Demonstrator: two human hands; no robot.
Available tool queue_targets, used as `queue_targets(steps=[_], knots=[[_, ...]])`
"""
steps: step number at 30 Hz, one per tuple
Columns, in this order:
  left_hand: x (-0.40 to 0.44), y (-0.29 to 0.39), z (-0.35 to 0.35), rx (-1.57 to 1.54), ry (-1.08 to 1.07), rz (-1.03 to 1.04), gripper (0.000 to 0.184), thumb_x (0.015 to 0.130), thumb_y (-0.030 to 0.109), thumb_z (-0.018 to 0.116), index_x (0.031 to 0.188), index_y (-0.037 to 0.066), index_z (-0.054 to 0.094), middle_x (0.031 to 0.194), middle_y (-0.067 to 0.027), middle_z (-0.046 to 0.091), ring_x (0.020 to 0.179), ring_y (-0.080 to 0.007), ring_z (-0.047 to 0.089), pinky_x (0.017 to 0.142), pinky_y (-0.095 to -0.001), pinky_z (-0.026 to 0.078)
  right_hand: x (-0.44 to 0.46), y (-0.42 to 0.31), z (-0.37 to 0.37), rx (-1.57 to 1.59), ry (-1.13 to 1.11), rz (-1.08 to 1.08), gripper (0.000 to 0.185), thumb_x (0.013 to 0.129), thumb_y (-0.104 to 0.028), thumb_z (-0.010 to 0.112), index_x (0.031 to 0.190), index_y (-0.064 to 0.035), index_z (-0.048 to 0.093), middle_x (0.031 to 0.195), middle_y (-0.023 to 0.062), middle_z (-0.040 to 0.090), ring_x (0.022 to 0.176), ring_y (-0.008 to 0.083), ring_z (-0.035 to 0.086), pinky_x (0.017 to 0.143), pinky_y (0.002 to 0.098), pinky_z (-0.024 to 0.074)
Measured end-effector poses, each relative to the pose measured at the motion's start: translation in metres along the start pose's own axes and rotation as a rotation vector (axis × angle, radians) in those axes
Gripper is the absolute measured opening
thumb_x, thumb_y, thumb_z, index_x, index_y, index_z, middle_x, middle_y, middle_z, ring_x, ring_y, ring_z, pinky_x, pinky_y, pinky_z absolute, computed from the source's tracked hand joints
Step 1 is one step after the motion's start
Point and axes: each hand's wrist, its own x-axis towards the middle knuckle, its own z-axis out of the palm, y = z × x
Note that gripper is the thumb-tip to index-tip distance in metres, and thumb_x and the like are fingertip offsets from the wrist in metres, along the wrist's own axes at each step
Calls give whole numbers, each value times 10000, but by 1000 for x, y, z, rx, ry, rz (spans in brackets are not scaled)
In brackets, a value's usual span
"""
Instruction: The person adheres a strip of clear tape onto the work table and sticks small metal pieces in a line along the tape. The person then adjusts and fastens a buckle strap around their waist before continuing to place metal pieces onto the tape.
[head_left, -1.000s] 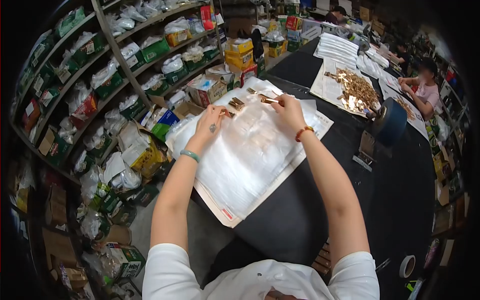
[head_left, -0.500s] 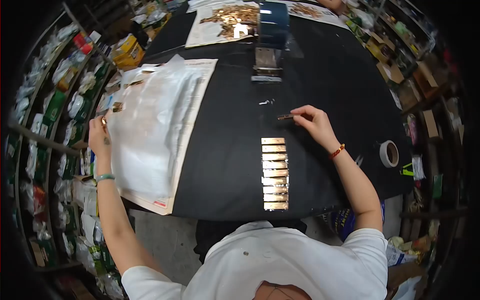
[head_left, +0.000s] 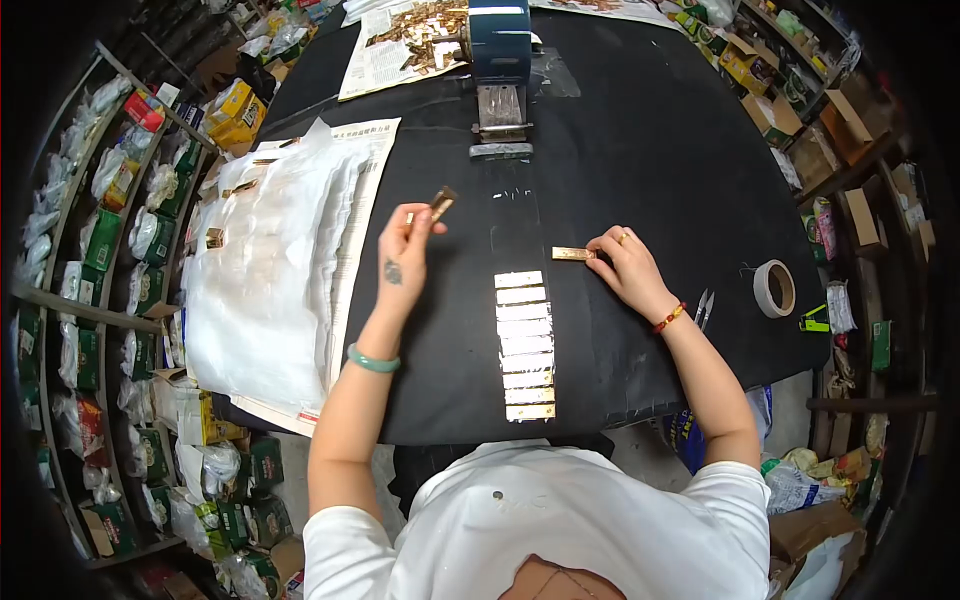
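Above the black tabletop [head_left: 440, 330], my left hand [head_left: 402, 255] pinches a small brass-coloured rectangular metal piece [head_left: 442, 204], tilted up between thumb and fingers. My right hand [head_left: 630, 272] grips one end of another flat brass-coloured metal piece [head_left: 569, 254], held level and low over the table. Just below and to the left of it, several similar metal strips [head_left: 525, 328] lie in a neat column, shiny side up. On the left, white plastic sheeting [head_left: 265, 290] covers newspaper [head_left: 372, 150], with a few metal pieces [head_left: 214, 238] at its left edge.
A dark blue cylindrical machine [head_left: 500, 45] with a metal bracket stands at the far side, beside a heap of brass-coloured pieces [head_left: 425, 35] on newspaper. Scissors [head_left: 704, 309] and a tape roll [head_left: 774, 288] lie on the right. Crowded shelves [head_left: 75, 315] flank the table.
My left hand has come from the plastic sheet's left edge to mid-table, bringing a metal piece. My right hand has lowered its piece slightly and turned it flat.
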Motion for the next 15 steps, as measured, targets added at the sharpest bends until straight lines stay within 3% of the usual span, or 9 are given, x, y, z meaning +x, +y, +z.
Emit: queue_targets(steps=[9, 15], knots=[[-11, -14, 13, -130, -73, -181, 181, 965, 192, 518, 1023, 33, 583, 811, -42, 628, 698, -86, 543, 643, -198, 396, 33, -43, 18, 185, -9, -32, 112, 838, -71, 636, 939, -33, 604, 835, 39, 517, 695, 158, 499, 646, 266, 429], [-17, -16, 6, 209, -83, -139, 178, 945, 189, 526, 962, 29, 602, 737, -25, 655, 579, -85, 483, 567, -220, 379, 42, -47, 42, 140, -91, -91, 115, 849, -125, 631, 926, -44, 604, 849, 43, 533, 717, 185, 531, 672, 287, 454]])
